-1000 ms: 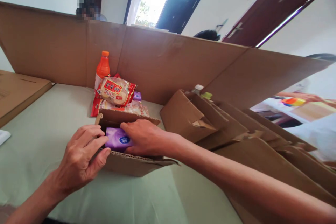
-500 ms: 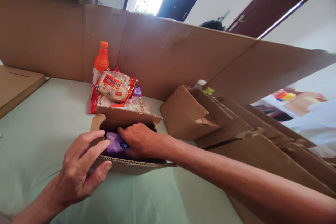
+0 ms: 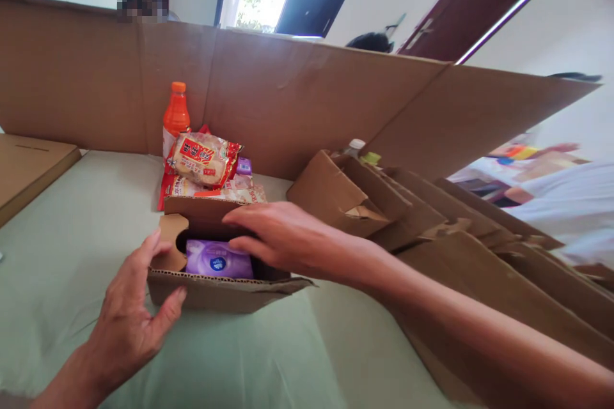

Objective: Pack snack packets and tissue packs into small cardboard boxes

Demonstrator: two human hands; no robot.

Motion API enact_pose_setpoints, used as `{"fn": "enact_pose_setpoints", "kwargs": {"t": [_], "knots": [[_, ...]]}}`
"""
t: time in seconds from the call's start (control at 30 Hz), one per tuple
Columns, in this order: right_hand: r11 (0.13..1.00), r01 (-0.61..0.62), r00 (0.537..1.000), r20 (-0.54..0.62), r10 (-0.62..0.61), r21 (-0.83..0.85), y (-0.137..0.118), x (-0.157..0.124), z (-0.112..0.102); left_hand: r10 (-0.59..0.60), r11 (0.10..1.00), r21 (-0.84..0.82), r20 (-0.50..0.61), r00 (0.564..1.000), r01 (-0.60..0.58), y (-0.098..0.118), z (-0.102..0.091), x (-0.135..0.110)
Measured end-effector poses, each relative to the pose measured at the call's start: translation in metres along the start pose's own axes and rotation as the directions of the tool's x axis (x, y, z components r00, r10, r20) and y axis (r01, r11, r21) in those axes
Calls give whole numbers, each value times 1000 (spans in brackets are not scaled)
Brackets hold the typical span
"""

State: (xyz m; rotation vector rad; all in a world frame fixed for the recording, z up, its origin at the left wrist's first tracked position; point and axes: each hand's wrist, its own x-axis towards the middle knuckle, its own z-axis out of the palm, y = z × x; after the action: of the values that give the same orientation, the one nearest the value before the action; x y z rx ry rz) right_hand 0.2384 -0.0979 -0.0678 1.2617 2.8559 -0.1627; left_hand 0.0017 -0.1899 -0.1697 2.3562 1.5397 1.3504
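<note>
An open cardboard box [image 3: 206, 294] stands on the pale green cloth, its flaps raised. Inside lies a purple tissue pack [image 3: 220, 260] with a dark blue emblem. My left hand [image 3: 132, 313] is at the box's left end, thumb and fingers spread, close to the small side flap [image 3: 170, 246]. Over the box's right half is my right hand [image 3: 273, 236], fingers apart and holding nothing; its fingertips are near the pack's upper right corner. Behind the box are a red and clear rice cracker bag [image 3: 204, 158], other snack packets [image 3: 187, 188] and an orange drink bottle [image 3: 176, 112].
Several open cardboard boxes [image 3: 460, 281] crowd the right side, with a white-capped bottle [image 3: 355, 146] in one. A tall cardboard wall [image 3: 297, 102] runs along the back. At the far left lies a flat cardboard box [image 3: 33, 163]. A person's head, partly pixelated, shows beyond the wall.
My right hand has lifted off the purple tissue pack and drawn up and right, uncovering more of it. My left hand has shifted slightly left and down. The whole view has also shifted.
</note>
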Motion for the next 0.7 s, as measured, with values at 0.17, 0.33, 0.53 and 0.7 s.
{"fn": "enact_pose_setpoints", "kwargs": {"t": [0.17,0.33,0.53,0.7], "knots": [[971,-5,958,-278,74,240,27,-67,14,-108,993,-42,70,992,111,-3,-5,0],[949,41,954,-293,56,314,30,-83,76,-162,986,-35,16,987,163,-7,1,5],[959,123,844,-536,34,254,32,-78,90,-146,989,12,18,989,146,-11,5,16],[956,116,712,-694,109,269,46,-63,77,-168,984,74,126,978,160,-20,-1,24]]}}
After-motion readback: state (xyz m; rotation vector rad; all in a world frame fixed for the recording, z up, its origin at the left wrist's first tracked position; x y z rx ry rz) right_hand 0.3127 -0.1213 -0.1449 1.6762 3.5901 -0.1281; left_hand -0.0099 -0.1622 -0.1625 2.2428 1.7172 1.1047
